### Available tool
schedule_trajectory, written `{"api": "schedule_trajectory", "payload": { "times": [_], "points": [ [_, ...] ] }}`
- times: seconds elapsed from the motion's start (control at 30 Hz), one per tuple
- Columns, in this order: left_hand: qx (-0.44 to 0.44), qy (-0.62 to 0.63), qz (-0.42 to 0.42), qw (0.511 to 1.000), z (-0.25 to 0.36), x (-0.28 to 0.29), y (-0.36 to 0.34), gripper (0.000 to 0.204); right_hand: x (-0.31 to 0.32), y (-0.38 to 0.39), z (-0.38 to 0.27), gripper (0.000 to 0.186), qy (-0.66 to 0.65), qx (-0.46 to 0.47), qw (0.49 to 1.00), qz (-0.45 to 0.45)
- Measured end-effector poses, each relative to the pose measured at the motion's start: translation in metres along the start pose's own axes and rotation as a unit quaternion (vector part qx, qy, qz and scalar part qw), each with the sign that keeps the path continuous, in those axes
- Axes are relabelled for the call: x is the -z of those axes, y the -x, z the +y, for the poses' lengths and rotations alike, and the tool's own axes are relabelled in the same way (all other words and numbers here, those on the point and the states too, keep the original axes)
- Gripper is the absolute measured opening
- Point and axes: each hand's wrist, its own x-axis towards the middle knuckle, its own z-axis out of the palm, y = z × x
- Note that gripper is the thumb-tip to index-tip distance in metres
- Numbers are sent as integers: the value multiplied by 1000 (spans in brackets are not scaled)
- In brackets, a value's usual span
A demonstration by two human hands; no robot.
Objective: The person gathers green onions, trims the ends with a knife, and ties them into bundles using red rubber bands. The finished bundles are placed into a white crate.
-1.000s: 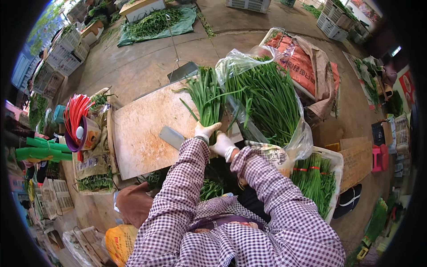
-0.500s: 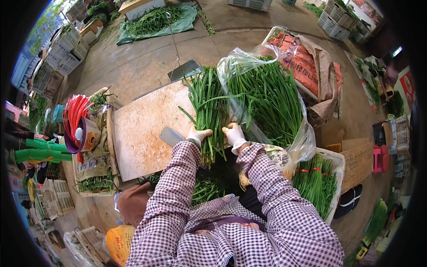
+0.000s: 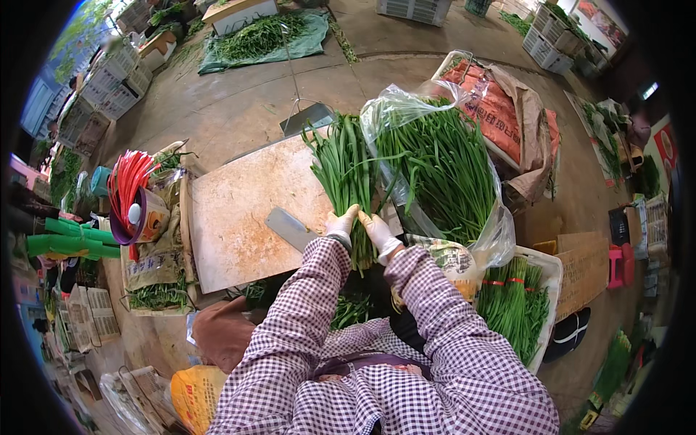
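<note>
Hands together now! Left hand (image 3: 342, 223) and right hand (image 3: 378, 233) squeeze the greens (image 3: 344, 167), narrowing the bunch by the table's (image 3: 239, 210) near right corner.

The left forearm (image 3: 308, 286) and right forearm (image 3: 428, 286) are slanting inward toward the near right corner of the board (image 3: 246, 210) — there the gloved left hand (image 3: 341, 222) and gloved right hand (image 3: 380, 233) are gripping side by side, thumbs almost meeting.

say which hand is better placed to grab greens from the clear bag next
Probably the right hand: it is nearer the clear bag, while the left hand is farther away, beside the cleaver. Both hands hold the green bunch.
</note>
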Motion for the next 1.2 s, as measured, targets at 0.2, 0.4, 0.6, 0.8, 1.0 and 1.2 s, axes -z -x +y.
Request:
{"api": "schedule_trajectory", "payload": {
  "times": [0.2, 0.4, 0.6, 0.8, 1.0, 1.2],
  "points": [
    [144, 227, -152, 951, 15, -10, 46, 86, 19, 25, 1, 85, 54, -1, 997, -60],
    [167, 131, -236, 948, 0, 4, 88, 63, 8, 101, -47, 62, -39, -49, 996, -61],
    [161, -26, -321, 933, -15, 54, 132, 53, -39, 172, -45, 31, -275, -195, 939, -68],
    [200, -159, -431, 865, -42, 144, 200, 53, -99, 272, -48, 28, -426, -321, 830, -162],
    [223, -162, -439, 855, -55, 206, 251, 56, -138, 337, -70, 31, -411, -306, 834, -206],
    [-139, -192, -426, 873, -7, 226, 301, 58, -142, 374, -119, 29, -363, -95, 925, -65]
  ]
}}
